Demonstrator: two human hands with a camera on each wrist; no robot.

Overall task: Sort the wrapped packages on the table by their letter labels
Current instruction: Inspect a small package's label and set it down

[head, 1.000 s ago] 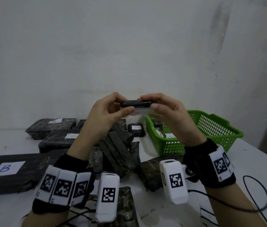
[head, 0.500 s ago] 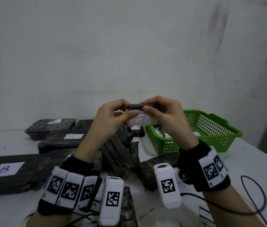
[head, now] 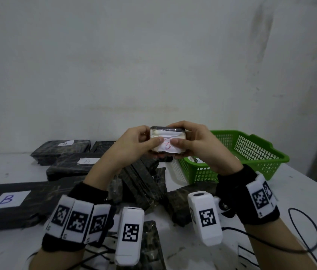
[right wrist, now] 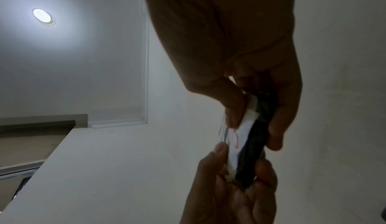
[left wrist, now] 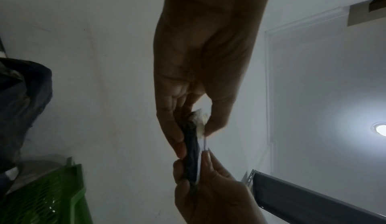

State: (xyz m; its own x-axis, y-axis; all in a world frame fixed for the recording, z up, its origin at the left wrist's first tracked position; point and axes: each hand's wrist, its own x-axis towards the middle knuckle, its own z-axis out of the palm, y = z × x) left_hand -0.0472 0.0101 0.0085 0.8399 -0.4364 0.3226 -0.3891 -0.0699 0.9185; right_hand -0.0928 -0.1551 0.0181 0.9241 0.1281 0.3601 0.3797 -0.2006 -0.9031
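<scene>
**Small package held up in both hands, label facing the head camera**

The left hand [head: 134, 145] and right hand [head: 198, 147] together hold a small wrapped package [head: 167, 142] in the air at the centre of the frame, above the surface [head: 299, 191]. Each grip is closed on the package: thumbs press its white label [head: 168, 146] from either side, fingers curl behind and over the top edge. The label bears a handwritten mark in red and blue; the letter cannot be read with certainty. Both wrist views confirm the pinch, showing the package edge-on between thumb and fingers.

At left of the frame lies a large dark package marked "B" [head: 7, 199]. Two further labelled dark packages [head: 72, 164] lie behind it. A heap of dark packages [head: 140, 180] sits below the hands. A green basket [head: 251, 151] stands at right centre, just beside the heap.
</scene>
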